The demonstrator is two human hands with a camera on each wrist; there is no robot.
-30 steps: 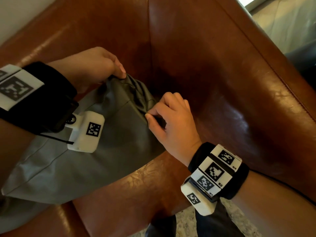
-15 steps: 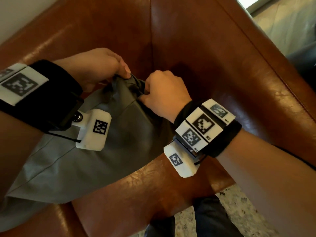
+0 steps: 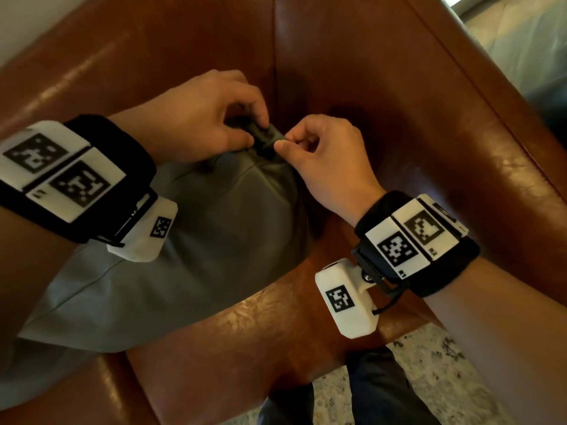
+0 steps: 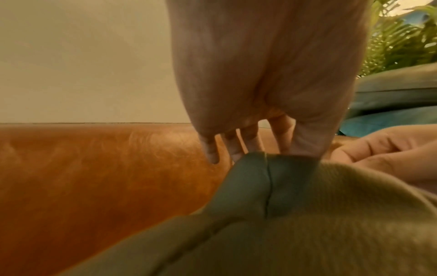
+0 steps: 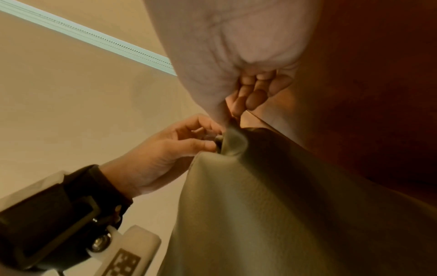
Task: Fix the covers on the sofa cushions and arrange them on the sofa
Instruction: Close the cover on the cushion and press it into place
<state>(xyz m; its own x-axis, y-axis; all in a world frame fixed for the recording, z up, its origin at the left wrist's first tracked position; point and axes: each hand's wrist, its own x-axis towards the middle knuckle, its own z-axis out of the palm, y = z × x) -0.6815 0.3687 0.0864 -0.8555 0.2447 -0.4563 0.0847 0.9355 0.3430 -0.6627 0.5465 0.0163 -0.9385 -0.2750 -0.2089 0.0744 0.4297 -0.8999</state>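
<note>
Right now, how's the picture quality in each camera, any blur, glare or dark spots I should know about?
Head view: mostly sharp, with glare patches on the brown leather sofa, a deep shadow in its corner, and slight blur on the left wrist marker. Left wrist view: soft and warm-tinted, the left hand blurred up close. Right wrist view: the right hand looms washed-out, the grey cushion cover dim, the sofa almost black.

Cushion (image 3: 199, 240) on sofa (image 3: 383, 118) seat

cushion (image 3: 199, 256): lower-left end cut off by frame | cover corner: hidden between both hands' fingertips | plant (image 4: 402, 37): blurred
</note>
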